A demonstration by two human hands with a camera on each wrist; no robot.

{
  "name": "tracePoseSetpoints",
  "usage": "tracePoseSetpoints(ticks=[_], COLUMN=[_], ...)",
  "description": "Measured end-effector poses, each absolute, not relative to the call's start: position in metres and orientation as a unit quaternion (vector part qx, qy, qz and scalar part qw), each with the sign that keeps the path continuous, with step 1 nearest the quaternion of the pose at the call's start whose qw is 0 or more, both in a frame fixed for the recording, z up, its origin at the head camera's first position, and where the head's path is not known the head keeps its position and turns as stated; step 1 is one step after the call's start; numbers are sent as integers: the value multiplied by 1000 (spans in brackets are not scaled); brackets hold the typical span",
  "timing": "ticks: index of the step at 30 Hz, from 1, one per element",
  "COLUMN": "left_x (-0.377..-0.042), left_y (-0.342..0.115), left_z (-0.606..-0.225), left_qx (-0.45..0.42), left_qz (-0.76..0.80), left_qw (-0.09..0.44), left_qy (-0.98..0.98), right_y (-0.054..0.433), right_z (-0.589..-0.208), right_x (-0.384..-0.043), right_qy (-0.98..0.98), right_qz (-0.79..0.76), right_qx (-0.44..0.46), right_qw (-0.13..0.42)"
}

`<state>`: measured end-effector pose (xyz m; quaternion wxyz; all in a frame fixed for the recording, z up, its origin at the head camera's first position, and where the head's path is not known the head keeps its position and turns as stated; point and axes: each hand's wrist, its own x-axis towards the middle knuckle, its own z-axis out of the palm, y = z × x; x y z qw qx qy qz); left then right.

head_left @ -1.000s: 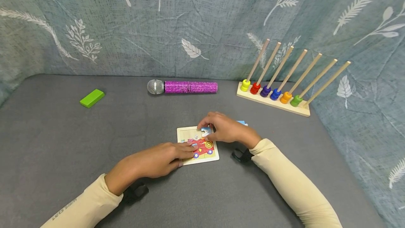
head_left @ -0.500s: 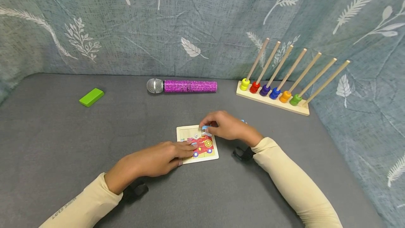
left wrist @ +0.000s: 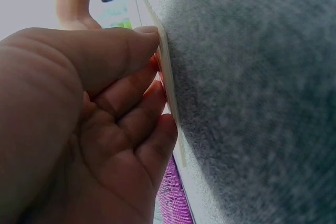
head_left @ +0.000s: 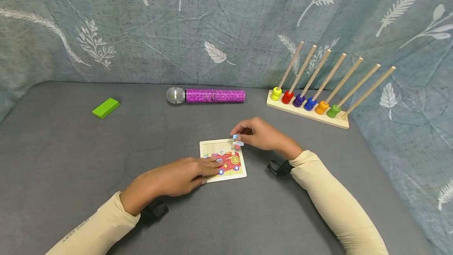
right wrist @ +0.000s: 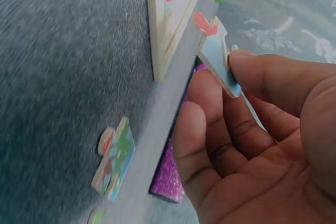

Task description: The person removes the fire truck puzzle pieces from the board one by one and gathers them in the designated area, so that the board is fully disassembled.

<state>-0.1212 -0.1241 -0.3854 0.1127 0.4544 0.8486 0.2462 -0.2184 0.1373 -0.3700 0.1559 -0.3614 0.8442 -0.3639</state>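
Note:
A small wooden puzzle board (head_left: 214,146) lies on the dark grey cloth, with a red vehicle picture (head_left: 231,159) filling its lower part. My left hand (head_left: 185,174) rests on its lower left, fingers extended over the picture and thumb at the near edge. Between thumb and fingers, my right hand (head_left: 260,135) pinches a light blue puzzle piece (right wrist: 214,53) with a red tip. This piece is held tilted above the board's upper right corner. A thin pale edge (right wrist: 254,111) shows behind it among the right fingers.
Other puzzle pieces (right wrist: 115,158) lie on the cloth beneath the right hand. Behind the board is a purple glittery microphone (head_left: 214,96). A wooden peg stand (head_left: 308,113) with coloured beads stands back right, and a green block (head_left: 106,108) lies back left.
My right hand has lifted the puzzle piece off the board's upper right area and drawn it up and to the right, tilting it. The left hand has stayed in place.

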Motion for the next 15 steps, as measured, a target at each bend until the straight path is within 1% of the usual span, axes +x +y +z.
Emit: tracePoseSetpoints(ticks=[4, 15], left_x=[-120, -120], left_y=[-124, -124], left_z=[-386, -386], left_qx=[453, 455], left_qz=[240, 239], left_qw=[110, 115], left_qy=[852, 850], right_y=[145, 171], right_z=[-366, -360], right_x=[-218, -217], right_qy=[847, 868], right_qz=[-371, -353], right_qx=[-344, -319], right_qw=[161, 141])
